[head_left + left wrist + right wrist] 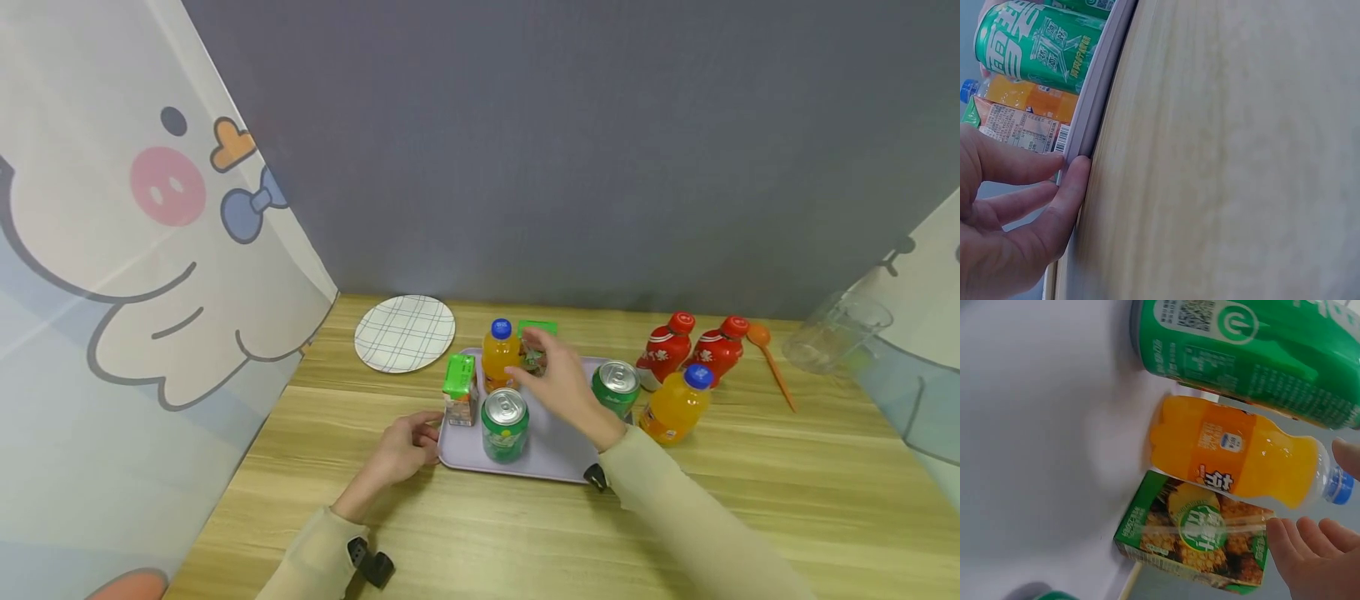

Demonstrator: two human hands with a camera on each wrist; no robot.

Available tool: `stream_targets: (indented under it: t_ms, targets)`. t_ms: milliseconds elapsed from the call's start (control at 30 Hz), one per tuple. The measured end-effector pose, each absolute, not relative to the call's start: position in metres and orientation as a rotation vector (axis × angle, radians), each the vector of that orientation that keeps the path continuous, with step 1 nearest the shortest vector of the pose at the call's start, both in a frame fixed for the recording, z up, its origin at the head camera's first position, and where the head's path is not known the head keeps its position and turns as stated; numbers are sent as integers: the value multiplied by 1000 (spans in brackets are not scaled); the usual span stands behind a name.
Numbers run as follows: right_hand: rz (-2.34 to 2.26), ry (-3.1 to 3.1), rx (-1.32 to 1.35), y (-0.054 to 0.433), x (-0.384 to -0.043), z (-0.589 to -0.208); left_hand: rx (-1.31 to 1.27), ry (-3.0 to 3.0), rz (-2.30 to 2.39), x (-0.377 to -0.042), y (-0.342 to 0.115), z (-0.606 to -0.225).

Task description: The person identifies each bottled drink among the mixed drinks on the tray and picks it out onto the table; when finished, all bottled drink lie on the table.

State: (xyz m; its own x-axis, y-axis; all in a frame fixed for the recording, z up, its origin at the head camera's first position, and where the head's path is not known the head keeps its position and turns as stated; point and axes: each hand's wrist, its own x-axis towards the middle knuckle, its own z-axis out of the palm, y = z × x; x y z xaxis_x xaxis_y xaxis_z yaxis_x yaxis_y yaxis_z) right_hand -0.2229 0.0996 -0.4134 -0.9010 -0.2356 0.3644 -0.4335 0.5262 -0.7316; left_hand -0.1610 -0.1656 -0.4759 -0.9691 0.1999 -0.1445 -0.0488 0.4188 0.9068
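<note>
At the tray's front left corner, my left hand [406, 447] pinches the rim of the light purple tray [558, 454] between thumb and finger, as the left wrist view shows up close. My right hand [558, 379] hovers over the tray with thumb and fingers spread, holding nothing. Its fingertips are right at the top of a pineapple juice carton [1200, 534], next to an orange soda bottle [1222, 447] with a blue cap. Another juice carton [460, 400], with a green top, stands at the tray's left, beside a green soda can [505, 433]. A second green can [617, 387] is at the right.
Right of the tray are another orange soda bottle [675, 407] and two red bottles [666, 350]. Farther right lie an orange spoon [772, 364] and a clear cup [832, 333]. A checked white plate [405, 333] rests at the back left. A grey partition [555, 150] rises behind the table.
</note>
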Motion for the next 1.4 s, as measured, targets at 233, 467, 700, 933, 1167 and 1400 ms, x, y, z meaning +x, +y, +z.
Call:
stream_targets:
  t_ms: [233, 467, 700, 933, 1167, 1400]
  targets:
    - [1280, -2551, 553, 88, -228, -419, 130, 2425, 1594, -162, -166, -477]
    - [1280, -2589, 495, 81, -230, -421, 124, 2437, 1567, -161, -166, -478]
    - [1229, -2613, 477, 74, -234, -418, 138, 2444, 1559, -160, -166, -476]
    - [1301, -2596, 451, 70, -237, -417, 117, 2433, 1580, -162, -166, -474]
    - [1326, -2592, 360, 70, -233, -416, 126, 2426, 1576, -161, -165, -473]
    - [1358, -2571, 322, 78, -226, -406, 111, 2419, 1596, -161, -164, -474]
